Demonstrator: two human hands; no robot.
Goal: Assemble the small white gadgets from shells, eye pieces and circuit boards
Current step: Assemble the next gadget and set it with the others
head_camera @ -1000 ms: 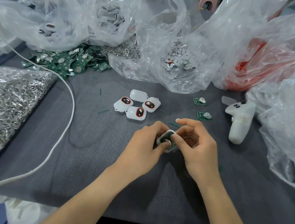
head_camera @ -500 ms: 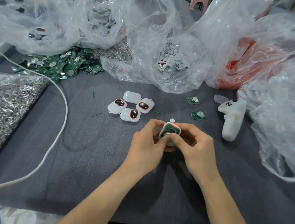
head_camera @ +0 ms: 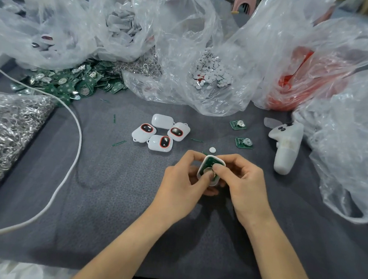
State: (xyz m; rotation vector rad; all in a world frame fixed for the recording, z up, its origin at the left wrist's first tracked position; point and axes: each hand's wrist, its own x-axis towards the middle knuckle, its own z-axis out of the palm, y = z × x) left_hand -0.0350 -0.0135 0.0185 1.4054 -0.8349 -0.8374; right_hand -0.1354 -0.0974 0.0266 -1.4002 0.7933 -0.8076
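Observation:
My left hand [head_camera: 181, 181] and my right hand [head_camera: 244, 184] together grip a white shell [head_camera: 217, 163] just above the grey cloth, its open side facing me. A green circuit board [head_camera: 208, 163] sits inside the shell, and both thumbs press on it. Several white gadgets [head_camera: 160, 133] with red-rimmed dark eyes lie in a cluster behind my left hand. Two loose circuit boards [head_camera: 243, 142] lie behind my right hand. A small white round piece [head_camera: 212, 150] lies just beyond the shell.
Clear plastic bags [head_camera: 207, 53] of parts line the back and right. A heap of green boards [head_camera: 73, 82] lies back left, metal rings [head_camera: 5, 129] at the left. A white cable [head_camera: 71, 161] curves across the cloth. A white handheld tool [head_camera: 287, 147] lies at the right.
My hands tipped the shell up from the cloth, so its open side with the board faces me. The small white round piece came into sight behind them.

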